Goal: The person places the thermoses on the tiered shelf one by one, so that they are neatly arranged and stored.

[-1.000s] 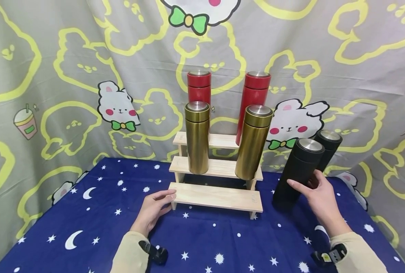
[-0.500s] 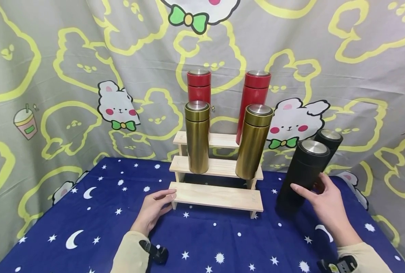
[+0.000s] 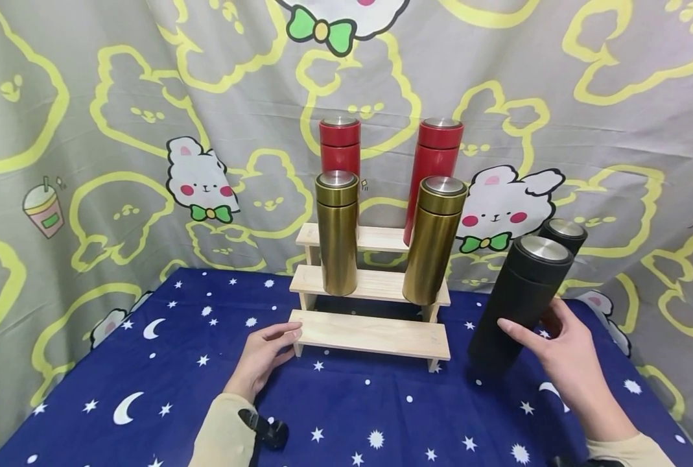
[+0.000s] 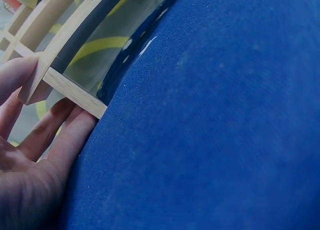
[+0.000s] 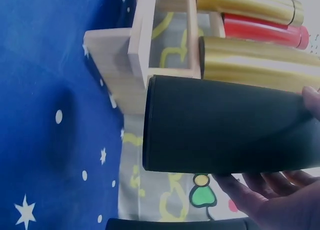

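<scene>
Two hands busy: right hand [image 3: 562,344] clamped round black bottle [image 3: 518,308], three o'clock of wooden stand [image 3: 369,334], nearer than second ago, off blue cloth [image 3: 346,408], apparently free to carry; left hand [image 3: 267,353] grips stand's nine-o'clock end.

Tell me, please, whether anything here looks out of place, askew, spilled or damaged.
One small oddity: the two gold metallic cylindrical bottles stand far forward on the middle step of the pale wooden tiered stand, their bases seeming to overhang its front edge. Nothing looks spilled or visibly damaged.
</scene>
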Action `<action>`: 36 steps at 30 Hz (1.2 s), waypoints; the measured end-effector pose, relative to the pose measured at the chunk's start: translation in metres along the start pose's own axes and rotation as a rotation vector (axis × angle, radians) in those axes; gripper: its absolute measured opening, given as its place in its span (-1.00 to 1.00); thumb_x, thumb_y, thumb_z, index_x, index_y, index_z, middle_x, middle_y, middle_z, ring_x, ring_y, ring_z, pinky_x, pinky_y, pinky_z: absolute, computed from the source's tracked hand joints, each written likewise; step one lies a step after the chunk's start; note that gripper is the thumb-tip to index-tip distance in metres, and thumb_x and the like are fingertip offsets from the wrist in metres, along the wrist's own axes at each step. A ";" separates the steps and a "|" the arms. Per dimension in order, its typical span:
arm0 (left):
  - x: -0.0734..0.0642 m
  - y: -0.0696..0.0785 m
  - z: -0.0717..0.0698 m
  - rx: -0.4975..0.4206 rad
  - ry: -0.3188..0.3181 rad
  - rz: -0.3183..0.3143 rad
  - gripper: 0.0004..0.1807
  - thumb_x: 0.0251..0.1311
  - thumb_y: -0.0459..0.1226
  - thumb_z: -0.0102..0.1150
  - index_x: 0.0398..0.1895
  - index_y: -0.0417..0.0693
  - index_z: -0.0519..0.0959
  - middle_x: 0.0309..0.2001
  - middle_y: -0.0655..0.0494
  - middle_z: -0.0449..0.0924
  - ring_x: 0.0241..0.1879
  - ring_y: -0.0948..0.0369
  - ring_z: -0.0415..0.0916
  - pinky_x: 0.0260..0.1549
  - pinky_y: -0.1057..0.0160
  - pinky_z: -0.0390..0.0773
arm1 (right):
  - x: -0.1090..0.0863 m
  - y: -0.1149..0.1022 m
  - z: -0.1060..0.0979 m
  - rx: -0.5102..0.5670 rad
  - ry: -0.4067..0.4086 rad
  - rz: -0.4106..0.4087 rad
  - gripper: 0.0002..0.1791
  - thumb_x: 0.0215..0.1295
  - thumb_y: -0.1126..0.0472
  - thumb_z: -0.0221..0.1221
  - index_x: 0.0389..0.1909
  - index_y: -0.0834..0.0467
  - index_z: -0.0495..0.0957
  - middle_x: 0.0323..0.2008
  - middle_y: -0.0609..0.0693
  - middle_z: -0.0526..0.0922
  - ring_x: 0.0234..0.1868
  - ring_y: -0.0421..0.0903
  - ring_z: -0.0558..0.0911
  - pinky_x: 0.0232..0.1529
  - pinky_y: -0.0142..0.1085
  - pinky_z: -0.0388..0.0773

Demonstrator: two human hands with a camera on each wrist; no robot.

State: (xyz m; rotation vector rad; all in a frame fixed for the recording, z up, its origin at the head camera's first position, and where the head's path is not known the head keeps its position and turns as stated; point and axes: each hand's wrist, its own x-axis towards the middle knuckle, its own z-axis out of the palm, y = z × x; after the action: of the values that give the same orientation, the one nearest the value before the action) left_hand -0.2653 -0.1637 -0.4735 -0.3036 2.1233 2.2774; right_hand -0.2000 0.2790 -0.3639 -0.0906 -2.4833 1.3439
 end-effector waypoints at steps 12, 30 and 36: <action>0.001 -0.001 0.000 -0.003 0.000 -0.005 -0.62 0.11 -0.29 0.44 0.00 -0.23 0.68 0.08 -0.12 0.57 -0.05 0.11 0.60 -0.08 0.08 0.63 | -0.015 -0.018 0.003 0.033 -0.040 -0.092 -0.28 0.18 0.06 0.41 0.31 0.11 0.35 0.04 0.09 0.53 -0.04 -0.28 0.50 -0.18 -0.60 0.49; 0.001 -0.001 -0.001 -0.006 -0.008 -0.004 -0.64 0.13 -0.30 0.42 0.00 -0.24 0.68 0.08 -0.13 0.57 -0.05 0.10 0.59 -0.07 0.07 0.62 | -0.017 -0.029 0.022 0.157 -0.076 -0.128 -0.30 0.15 0.19 0.43 0.30 0.10 0.37 0.06 0.03 0.52 0.00 -0.27 0.53 -0.11 -0.54 0.54; 0.001 -0.001 -0.001 -0.002 -0.004 -0.003 -0.64 0.12 -0.29 0.43 0.00 -0.23 0.68 0.09 -0.13 0.57 -0.05 0.10 0.60 -0.07 0.07 0.62 | -0.018 -0.034 0.022 0.170 -0.083 -0.134 -0.29 0.15 0.20 0.43 0.32 0.06 0.37 0.05 0.00 0.54 -0.01 -0.25 0.55 -0.12 -0.53 0.55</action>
State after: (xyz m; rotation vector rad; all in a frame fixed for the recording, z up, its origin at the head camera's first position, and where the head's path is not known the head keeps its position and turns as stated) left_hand -0.2661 -0.1645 -0.4751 -0.3022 2.1178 2.2766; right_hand -0.1864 0.2380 -0.3513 0.1699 -2.3817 1.5216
